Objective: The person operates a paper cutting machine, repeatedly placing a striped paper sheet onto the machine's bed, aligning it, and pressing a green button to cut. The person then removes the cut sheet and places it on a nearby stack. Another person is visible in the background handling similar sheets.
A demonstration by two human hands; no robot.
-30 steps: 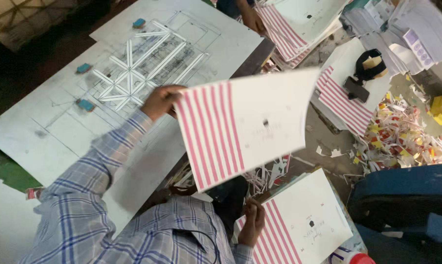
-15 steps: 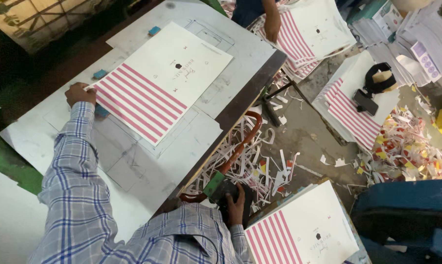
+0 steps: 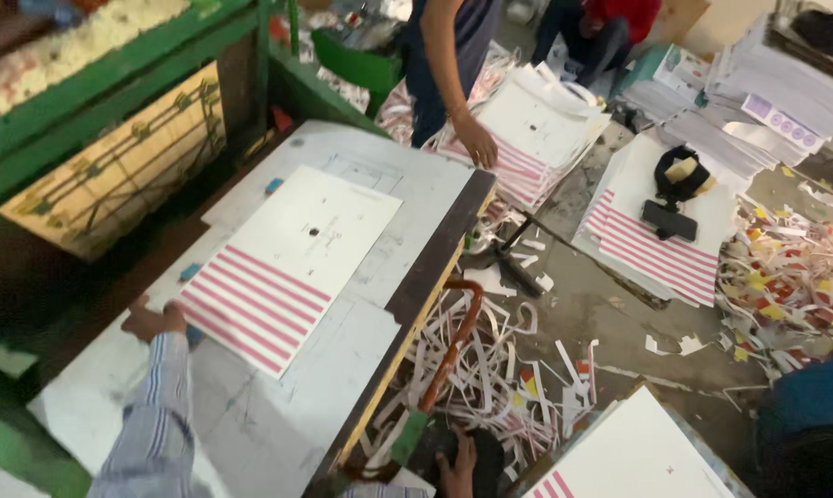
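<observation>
Striped sheet [image 3: 283,263] now laid flat on desk [image 3: 278,415], squared by left hand [image 3: 153,321] gripping its corner; right hand [image 3: 455,461] down by scraps, grip unclear

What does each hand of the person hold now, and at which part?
The left hand rests on the near corner of the striped sheet on the table; a real grip cannot be told. The right hand holds nothing clearly visible.

You are standing in a print-finishing workshop: a green machine frame [image 3: 112,83], stacked striped sheets [image 3: 656,249], paper trimmings [image 3: 499,369] littering the floor.
</observation>
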